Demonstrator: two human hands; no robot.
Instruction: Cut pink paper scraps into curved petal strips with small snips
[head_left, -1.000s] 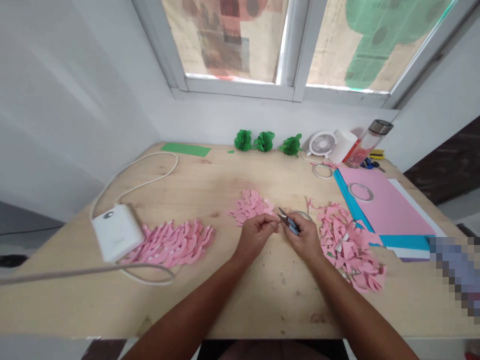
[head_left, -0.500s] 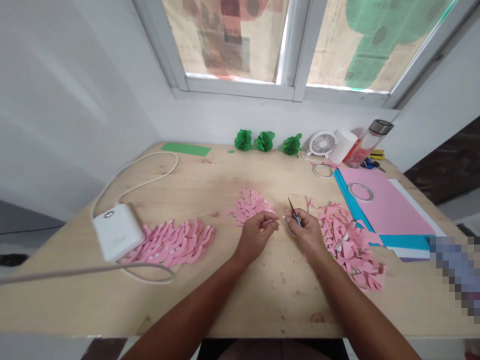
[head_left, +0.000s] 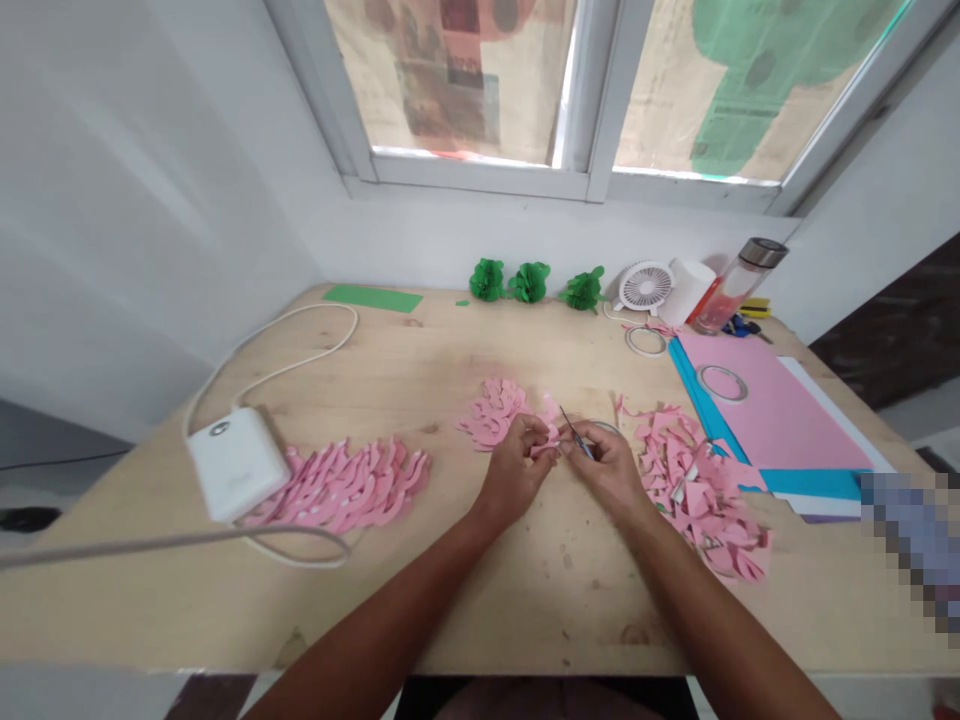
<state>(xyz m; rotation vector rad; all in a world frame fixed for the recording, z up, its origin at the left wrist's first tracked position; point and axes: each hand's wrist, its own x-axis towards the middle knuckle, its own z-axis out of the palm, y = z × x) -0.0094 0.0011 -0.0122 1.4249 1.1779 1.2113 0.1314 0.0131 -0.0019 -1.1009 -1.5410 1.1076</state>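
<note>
My left hand (head_left: 519,468) is closed in a pinch on a pink paper petal (head_left: 553,412), whose upper part shows above the fingertips. Right beside it, my right hand (head_left: 609,470) grips a slim, dark, pointed metal tool (head_left: 576,432). Its tip points up and left, close to the petal; whether it is tweezers or scissors I cannot tell. Just left of my hands lies a small heap of pink paper petals (head_left: 491,412). Part of a thin ring (head_left: 606,426) shows behind my right hand. The fingers of both hands nearly touch.
Overlapping pink petals (head_left: 352,485) lie at left by a white power bank (head_left: 236,465) with cables. Pink scraps (head_left: 705,500) are piled at right, near coloured sheets (head_left: 780,420). Green paper flowers (head_left: 529,283), a fan (head_left: 646,289) and a bottle (head_left: 739,288) stand along the back.
My right hand has moved left with the tool, up against my left hand. A pink petal now shows raised above my left fingertips.
</note>
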